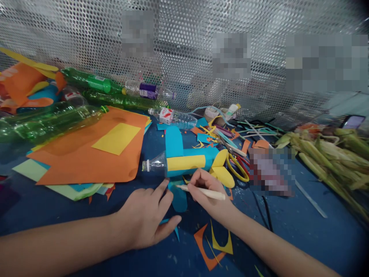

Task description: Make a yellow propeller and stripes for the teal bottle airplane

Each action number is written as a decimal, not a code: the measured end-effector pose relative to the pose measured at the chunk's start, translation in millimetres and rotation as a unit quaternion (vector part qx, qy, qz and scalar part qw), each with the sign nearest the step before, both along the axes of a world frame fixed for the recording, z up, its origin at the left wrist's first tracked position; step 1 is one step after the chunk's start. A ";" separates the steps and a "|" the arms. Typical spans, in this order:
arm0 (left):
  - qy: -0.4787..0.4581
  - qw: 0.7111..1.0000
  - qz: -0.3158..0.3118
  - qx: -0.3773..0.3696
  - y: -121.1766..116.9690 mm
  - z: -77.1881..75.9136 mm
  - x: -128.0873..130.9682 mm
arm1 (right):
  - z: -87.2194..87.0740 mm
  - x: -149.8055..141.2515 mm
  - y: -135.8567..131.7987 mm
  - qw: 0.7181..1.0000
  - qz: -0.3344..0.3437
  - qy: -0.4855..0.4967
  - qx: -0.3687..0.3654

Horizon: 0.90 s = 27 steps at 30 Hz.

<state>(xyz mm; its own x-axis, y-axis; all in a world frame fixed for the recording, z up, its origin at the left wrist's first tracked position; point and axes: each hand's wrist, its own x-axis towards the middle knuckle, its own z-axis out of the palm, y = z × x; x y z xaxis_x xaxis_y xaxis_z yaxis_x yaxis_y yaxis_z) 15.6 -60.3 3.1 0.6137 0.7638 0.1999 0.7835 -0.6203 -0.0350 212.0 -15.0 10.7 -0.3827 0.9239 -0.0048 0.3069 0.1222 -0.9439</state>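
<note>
A bottle plane lies on the blue table: a clear plastic bottle wrapped in blue paper with a yellow stripe, blue wings and a yellow tail. My right hand is closed on a white pencil, its tip pointing left at the lower blue wing. My left hand lies flat on the table beside that wing, fingers spread, index finger reaching toward the wing.
Orange, yellow and green paper sheets lie at the left with green bottles behind. Yellow-handled scissors, paper scraps and corn husks lie to the right. A perforated metal screen closes the back.
</note>
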 end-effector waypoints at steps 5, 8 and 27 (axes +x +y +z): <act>-0.011 1.000 -0.022 0.002 -0.1 1.5 -1.3 | -4.3 -0.2 1.3 1.000 0.006 -0.016 -0.005; -0.016 1.000 -0.025 -0.001 0.2 1.6 -1.5 | -6.0 -1.0 1.9 1.000 0.002 -0.019 -0.007; -0.013 1.000 -0.019 0.005 0.8 2.2 0.1 | -6.9 -2.4 2.3 1.000 -0.004 -0.011 -0.023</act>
